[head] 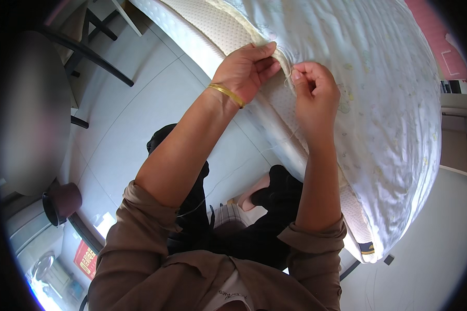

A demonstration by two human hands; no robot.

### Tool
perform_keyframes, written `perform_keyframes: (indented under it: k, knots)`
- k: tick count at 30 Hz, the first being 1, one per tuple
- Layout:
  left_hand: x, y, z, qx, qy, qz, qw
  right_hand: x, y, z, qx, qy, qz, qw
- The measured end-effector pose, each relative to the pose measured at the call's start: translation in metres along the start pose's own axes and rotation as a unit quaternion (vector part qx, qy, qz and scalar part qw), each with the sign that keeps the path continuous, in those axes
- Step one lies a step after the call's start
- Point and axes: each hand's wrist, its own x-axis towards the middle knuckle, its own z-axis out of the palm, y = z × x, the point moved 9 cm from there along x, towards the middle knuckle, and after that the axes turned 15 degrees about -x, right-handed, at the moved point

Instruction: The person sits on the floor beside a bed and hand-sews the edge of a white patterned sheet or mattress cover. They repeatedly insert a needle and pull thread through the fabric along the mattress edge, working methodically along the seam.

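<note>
A white printed quilt (381, 116) with a cream inner edge lies over a mattress (202, 33). My left hand (247, 68), with a yellow bangle (226, 95) on its wrist, grips the quilt's edge between thumb and fingers. Close by, my right hand (319, 87) pinches a pale thread (287, 80) against that same edge, thumb and forefinger together. Whether a needle sits in those fingertips cannot be made out. A long, thin strand of thread (227, 175) trails down past the mattress side toward my lap.
My black-trousered legs (280, 210) are below my arms, beside the mattress. Black furniture legs (109, 68) stand on the tiled floor (116, 112) at left. Lower left is a dark bucket-like container (64, 202). A pink cloth (428, 35) shows at the upper right.
</note>
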Motion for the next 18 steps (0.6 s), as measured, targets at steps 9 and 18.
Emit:
perform_keyframes:
  k: [9, 18]
  knots:
    - [-0.002, -0.0043, -0.0018, -0.02, 0.026, -0.005, 0.999, -0.0087, -0.0023, -0.0035, -0.038, 0.027, -0.011, 0.999]
    - [-0.003, -0.0084, -0.0003, -0.032, 0.016, -0.022, 0.999, -0.0047, 0.0017, -0.001, -0.05, 0.08, -0.095, 0.991]
